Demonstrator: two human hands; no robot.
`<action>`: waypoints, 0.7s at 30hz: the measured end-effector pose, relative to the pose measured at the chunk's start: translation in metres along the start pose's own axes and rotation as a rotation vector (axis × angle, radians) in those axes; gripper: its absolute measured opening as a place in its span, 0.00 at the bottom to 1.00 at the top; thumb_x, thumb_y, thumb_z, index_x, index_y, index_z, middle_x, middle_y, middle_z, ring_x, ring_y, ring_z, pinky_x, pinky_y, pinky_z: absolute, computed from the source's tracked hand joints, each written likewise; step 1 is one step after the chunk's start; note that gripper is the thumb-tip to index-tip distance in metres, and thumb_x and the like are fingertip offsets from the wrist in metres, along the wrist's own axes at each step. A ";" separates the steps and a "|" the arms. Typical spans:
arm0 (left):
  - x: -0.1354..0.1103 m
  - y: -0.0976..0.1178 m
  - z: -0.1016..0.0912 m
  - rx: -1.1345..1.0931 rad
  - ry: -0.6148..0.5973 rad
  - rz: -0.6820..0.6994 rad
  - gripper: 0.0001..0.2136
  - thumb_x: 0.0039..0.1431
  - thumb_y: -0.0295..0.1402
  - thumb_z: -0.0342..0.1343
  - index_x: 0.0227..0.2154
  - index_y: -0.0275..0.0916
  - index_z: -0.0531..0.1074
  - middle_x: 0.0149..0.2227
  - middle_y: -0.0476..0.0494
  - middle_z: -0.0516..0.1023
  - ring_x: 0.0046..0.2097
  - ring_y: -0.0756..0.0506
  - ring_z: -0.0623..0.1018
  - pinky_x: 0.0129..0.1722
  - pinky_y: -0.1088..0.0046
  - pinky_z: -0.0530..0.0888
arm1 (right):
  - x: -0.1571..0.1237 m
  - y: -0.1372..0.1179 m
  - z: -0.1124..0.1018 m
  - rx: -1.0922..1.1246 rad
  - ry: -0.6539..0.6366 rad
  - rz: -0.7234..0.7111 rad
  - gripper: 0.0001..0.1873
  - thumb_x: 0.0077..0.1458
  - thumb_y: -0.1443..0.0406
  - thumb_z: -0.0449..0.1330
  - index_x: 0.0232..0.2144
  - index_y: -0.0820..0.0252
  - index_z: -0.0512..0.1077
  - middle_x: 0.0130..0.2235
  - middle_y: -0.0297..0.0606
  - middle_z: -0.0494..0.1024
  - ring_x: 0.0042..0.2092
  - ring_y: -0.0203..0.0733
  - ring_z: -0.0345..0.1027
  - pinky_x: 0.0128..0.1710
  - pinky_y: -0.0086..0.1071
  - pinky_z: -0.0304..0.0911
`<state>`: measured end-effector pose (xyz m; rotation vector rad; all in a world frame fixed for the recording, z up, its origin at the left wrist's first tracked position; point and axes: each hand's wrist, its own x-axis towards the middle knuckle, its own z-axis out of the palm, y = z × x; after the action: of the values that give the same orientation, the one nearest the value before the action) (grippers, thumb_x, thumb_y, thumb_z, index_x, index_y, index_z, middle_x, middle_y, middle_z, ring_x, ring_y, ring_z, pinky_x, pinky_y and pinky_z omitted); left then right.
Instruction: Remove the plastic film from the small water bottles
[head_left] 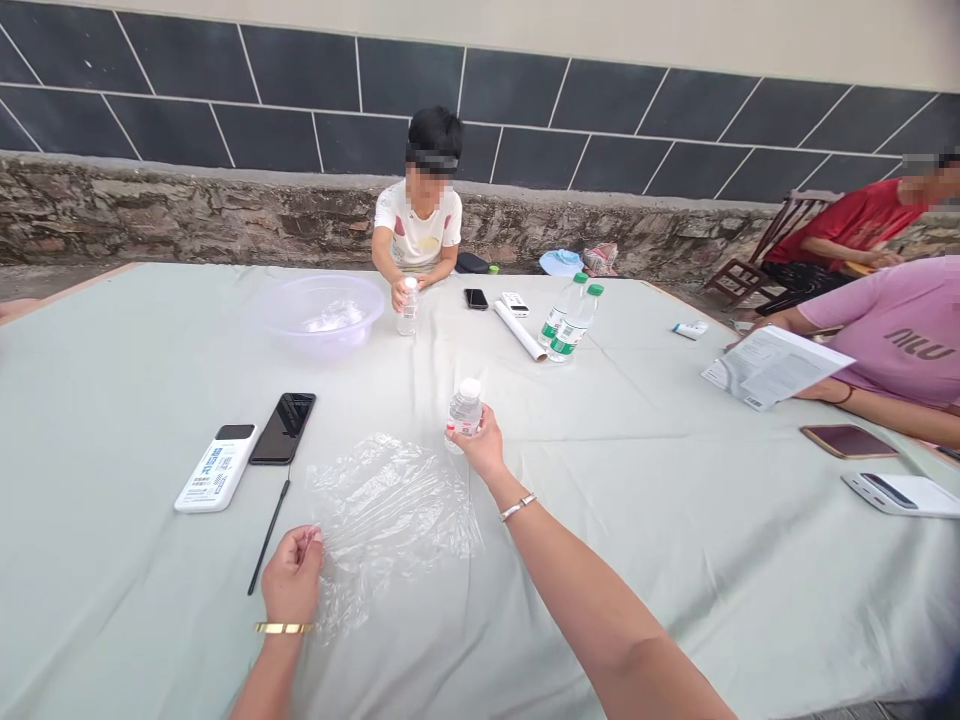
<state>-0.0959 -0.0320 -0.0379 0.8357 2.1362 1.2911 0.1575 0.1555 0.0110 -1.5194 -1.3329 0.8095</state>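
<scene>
My right hand (480, 443) is wrapped round a small clear water bottle (466, 402) with a white cap, held upright at the table's middle. A thin, crumpled sheet of clear plastic film (397, 500) lies spread between my two hands. Its left edge is pinched in the closed fingers of my left hand (294, 570). Just left of that hand lies a thin black strap (268, 537), running up to a black phone (283, 428). Beside the phone is a white power bank (218, 468) with a dark display.
Across the table a person (418, 215) holds another small bottle (407, 307) beside a translucent purple basin (322, 315). Two green-capped bottles (574, 325) and a white roll (520, 331) stand or lie right of centre. At right, a person in pink holds papers (776, 365).
</scene>
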 end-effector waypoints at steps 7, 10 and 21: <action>0.001 0.012 -0.014 -0.065 -0.135 -0.020 0.25 0.46 0.51 0.53 0.42 0.38 0.69 0.23 0.53 0.68 0.23 0.49 0.69 0.28 0.70 0.70 | 0.000 0.007 0.003 -0.096 0.032 -0.103 0.32 0.36 0.59 0.66 0.46 0.56 0.62 0.46 0.40 0.72 0.44 0.46 0.68 0.44 0.40 0.63; 0.006 0.023 -0.030 0.103 -0.271 0.134 0.31 0.49 0.50 0.51 0.56 0.43 0.62 0.25 0.54 0.68 0.25 0.49 0.69 0.31 0.70 0.70 | 0.003 0.007 0.003 -0.119 0.035 -0.107 0.32 0.37 0.59 0.65 0.46 0.57 0.63 0.46 0.40 0.72 0.44 0.46 0.68 0.44 0.40 0.63; 0.041 0.064 -0.050 1.068 -0.545 0.438 0.05 0.46 0.30 0.51 0.25 0.42 0.73 0.35 0.39 0.75 0.38 0.38 0.74 0.34 0.66 0.67 | -0.009 -0.001 -0.017 -0.195 0.027 -0.099 0.39 0.41 0.56 0.65 0.55 0.59 0.59 0.52 0.47 0.69 0.55 0.53 0.61 0.51 0.47 0.60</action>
<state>-0.1428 -0.0083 0.0365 1.8755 2.1247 -0.1058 0.1706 0.1428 0.0164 -1.5938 -1.4890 0.6086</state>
